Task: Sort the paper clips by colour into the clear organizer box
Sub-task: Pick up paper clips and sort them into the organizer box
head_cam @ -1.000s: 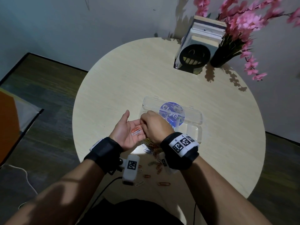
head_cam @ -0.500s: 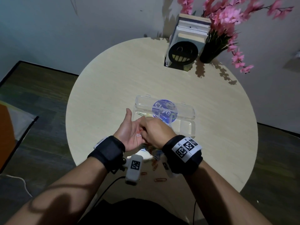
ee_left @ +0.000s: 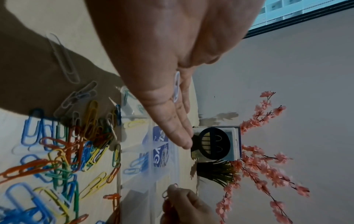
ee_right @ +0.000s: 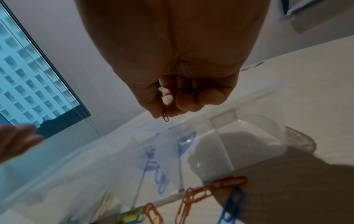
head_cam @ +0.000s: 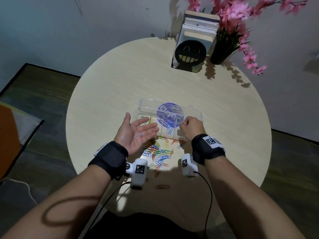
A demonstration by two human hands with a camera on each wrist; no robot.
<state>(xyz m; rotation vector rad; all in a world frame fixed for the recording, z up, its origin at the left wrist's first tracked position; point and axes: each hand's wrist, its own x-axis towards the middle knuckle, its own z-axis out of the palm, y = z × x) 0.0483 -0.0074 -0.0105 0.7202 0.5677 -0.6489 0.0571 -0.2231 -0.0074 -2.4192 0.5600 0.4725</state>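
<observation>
The clear organizer box (head_cam: 195, 112) lies open in the middle of the round table, with blue clips (head_cam: 169, 129) and a yellow clip in its compartments. My left hand (head_cam: 136, 133) is held flat, palm up, at the box's left end, and a white paper clip (head_cam: 139, 134) lies loose on the palm (ee_left: 177, 84). My right hand (head_cam: 190, 128) hovers over the box's right end, with fingers curled, pinching an orange paper clip (ee_right: 165, 115) (ee_left: 169, 191). A mixed pile of coloured clips (head_cam: 158, 153) lies in front of the box.
A black smiley bookend with books (head_cam: 190, 52) and a dark vase of pink flowers (head_cam: 222, 52) stand at the table's far edge. Stray orange clips (head_cam: 162, 186) lie near the front edge. Camera cables hang off the table toward me.
My right hand has left the left palm and moved right over the box's right end with the orange clip. The left hand has opened flat; only the white clip lies on it.
</observation>
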